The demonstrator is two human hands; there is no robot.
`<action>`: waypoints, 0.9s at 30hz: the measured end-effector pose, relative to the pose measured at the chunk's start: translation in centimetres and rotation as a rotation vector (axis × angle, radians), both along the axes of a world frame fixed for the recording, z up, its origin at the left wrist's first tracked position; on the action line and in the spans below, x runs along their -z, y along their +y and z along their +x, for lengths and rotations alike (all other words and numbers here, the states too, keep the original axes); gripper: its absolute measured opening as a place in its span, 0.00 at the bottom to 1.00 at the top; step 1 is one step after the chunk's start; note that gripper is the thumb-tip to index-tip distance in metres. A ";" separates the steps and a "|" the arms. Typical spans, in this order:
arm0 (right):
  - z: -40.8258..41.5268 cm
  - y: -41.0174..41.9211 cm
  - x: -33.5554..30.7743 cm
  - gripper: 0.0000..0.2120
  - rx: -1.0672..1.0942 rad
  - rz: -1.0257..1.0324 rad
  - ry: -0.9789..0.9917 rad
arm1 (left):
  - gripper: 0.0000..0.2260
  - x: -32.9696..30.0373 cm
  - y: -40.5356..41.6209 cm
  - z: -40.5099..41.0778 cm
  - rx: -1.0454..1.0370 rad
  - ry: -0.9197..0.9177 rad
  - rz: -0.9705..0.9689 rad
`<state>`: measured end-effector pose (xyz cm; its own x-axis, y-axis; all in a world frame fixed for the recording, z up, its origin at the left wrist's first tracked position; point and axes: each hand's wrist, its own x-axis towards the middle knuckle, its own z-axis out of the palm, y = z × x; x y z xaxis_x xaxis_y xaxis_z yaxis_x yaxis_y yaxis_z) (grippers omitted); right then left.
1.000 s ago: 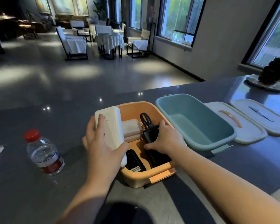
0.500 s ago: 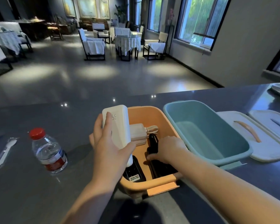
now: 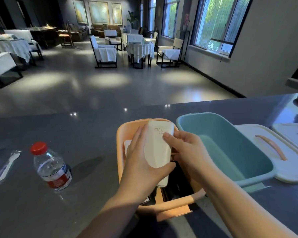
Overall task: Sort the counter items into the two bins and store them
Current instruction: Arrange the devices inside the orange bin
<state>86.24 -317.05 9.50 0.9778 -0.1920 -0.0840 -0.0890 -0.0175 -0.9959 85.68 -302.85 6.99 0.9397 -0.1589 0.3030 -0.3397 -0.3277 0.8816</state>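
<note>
Over the orange bin (image 3: 120, 152) we now hold the white power bank (image 3: 159, 152) with both hands: the left hand (image 3: 141, 162) wraps its side, and the right hand (image 3: 187, 152), which was down among the dark gadgets, has come up to pinch its top. It seems about to go in. Beside it the blue bin (image 3: 258, 176) lies open; the water bottle (image 3: 50, 167) stands well apart.

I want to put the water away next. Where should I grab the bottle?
Grip the bottle round its labelled middle, coming from its right side, nearest the bins. It stands upright and alone on the counter, and its round body fits a curled hand.
</note>
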 end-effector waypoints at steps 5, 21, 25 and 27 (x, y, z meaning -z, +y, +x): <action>0.9 -1.6 -0.6 0.09 0.048 0.113 0.091 | 0.27 0.1 1.3 0.4 0.165 0.390 -0.262; 2.7 -1.2 0.8 0.42 0.062 -0.807 0.082 | 0.23 2.0 2.6 0.8 -0.133 -0.046 0.435; 2.9 -0.9 2.1 0.43 -0.091 -1.007 0.115 | 0.22 4.0 3.2 1.0 -0.136 -0.042 0.624; 2.8 -0.8 2.7 0.41 -0.135 -1.100 0.159 | 0.22 4.7 3.3 1.0 -0.138 -0.037 0.633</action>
<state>89.07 -317.88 6.78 0.9895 -0.1316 -0.0595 -0.1444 -0.9005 -0.4102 86.65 -299.55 2.24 0.9549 -0.1957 0.2232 -0.2836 -0.8231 0.4920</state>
